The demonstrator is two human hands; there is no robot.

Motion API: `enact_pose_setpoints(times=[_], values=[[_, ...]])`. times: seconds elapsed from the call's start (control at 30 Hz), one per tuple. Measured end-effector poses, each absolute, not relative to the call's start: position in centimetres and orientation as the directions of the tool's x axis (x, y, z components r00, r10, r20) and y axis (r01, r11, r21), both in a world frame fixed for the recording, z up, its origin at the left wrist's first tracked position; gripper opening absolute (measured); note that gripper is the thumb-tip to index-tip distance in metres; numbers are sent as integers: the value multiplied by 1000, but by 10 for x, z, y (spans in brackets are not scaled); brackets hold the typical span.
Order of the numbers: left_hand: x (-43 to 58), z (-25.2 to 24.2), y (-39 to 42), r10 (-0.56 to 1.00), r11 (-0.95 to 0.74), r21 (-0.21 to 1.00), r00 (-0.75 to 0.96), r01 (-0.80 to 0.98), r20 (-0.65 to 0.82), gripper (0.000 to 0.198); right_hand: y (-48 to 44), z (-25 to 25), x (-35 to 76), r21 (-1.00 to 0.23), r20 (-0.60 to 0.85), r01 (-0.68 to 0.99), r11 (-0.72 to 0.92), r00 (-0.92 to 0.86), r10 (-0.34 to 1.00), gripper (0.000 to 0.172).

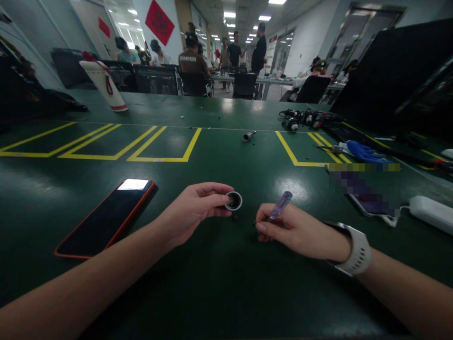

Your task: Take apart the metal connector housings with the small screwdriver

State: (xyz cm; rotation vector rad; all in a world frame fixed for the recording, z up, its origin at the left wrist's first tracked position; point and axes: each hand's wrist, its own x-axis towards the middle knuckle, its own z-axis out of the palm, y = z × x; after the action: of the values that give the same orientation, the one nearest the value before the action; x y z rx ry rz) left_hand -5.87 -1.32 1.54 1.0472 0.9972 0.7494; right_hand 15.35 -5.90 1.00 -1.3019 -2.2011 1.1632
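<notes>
My left hand [193,210] pinches a small round ring-shaped part [233,200] with a silver rim and dark centre, held just above the green table [219,283]. My right hand [293,230] rests on the table to its right, fingers closed round a small screwdriver with a translucent purple handle [281,204] that sticks up and away. The fingertips of that hand press down near some tiny dark screws [235,217] lying on the mat between both hands. A white watch sits on my right wrist.
A phone in an orange case [106,218] lies at the left. Further off are a small metal cylinder [248,136], dark tools [304,118], a blue glove [364,152], a white power strip [430,212], a white cup [104,85]. People sit and stand at desks behind.
</notes>
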Motion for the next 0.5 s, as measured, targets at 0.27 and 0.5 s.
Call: enact_pose_setpoints(times=[0.27,0.5], values=[[-58,18,-14,883,344,937,363,-66,-298,17,-58,1,146,-845,-131,514,148,-469,874,13],[-57,18,-17,893,333,936,358,-114,-274,19,-51,-11,144,-923,-294,-76,-377,-490,821,17]])
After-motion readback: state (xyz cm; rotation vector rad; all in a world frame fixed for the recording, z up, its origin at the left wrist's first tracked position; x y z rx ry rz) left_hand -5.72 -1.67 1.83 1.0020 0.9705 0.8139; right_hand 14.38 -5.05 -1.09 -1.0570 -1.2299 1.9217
